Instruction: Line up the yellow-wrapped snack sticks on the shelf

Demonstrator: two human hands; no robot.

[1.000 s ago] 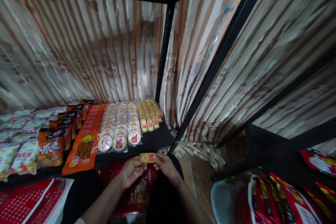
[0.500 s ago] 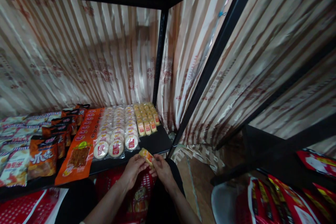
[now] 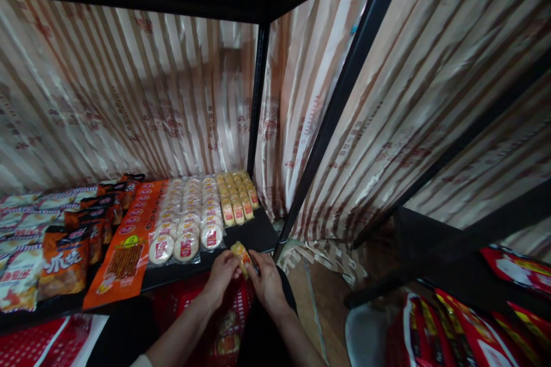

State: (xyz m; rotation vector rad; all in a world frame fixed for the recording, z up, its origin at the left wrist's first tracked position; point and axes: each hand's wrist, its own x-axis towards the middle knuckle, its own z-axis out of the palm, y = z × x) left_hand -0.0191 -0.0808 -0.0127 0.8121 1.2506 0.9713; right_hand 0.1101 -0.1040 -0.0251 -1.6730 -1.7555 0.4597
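A small yellow packaged cake (image 3: 241, 257) with an orange label is held between my two hands, above the front edge of the black shelf (image 3: 253, 239). My left hand (image 3: 224, 274) pinches its left side, and my right hand (image 3: 263, 276) grips its right side. Just beyond, similar yellow packaged cakes (image 3: 236, 198) stand in rows at the shelf's right end. Left of them lie rows of round white wrapped cakes (image 3: 186, 246) with red labels. Below my hands is a red basket (image 3: 245, 298) with a few wrapped pieces inside.
Further left lie an orange snack pack (image 3: 127, 258), brown-orange bags (image 3: 64, 264) and white bags (image 3: 19, 278). A slanted black post (image 3: 327, 126) rises right of my hands. Red packages (image 3: 469, 327) and a pale stool (image 3: 365, 332) are at lower right; striped cloth (image 3: 172, 97) hangs behind.
The packaged cake is turned more upright between my fingers, and my right hand has shifted its grip around it. The view has moved slightly.
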